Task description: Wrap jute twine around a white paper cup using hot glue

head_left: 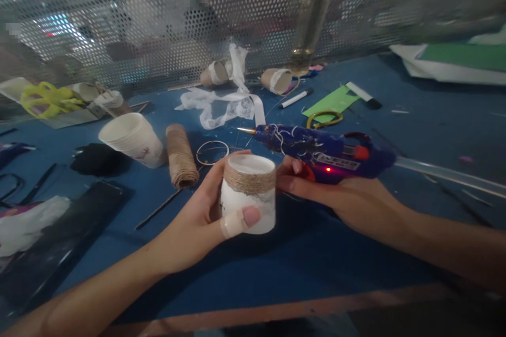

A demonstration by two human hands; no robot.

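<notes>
My left hand (pixel 215 208) is wrapped round a white paper cup (pixel 249 202), its bandaged thumb pressed on the near side. Brown twine (pixel 250 179) winds round the cup's upper part, just under the rim. Close to the cup's right side, my right hand (pixel 316 181) grips a blue hot glue gun (pixel 316 145). A red light glows on the gun, and a clear glue stick (pixel 450 174) sticks out of its back. The metal nozzle points left, above and behind the cup. Left of the cup lies a roll of twine (pixel 179 155).
Stacked white paper cups (pixel 132 139) lie tilted at the left. Lace ribbon (pixel 225 108), small brown rolls, a marker (pixel 295 99) and green paper (pixel 332 102) lie behind. Yellow-handled scissors (pixel 47 100) rest far left. A perforated metal screen (pixel 158 31) closes off the back.
</notes>
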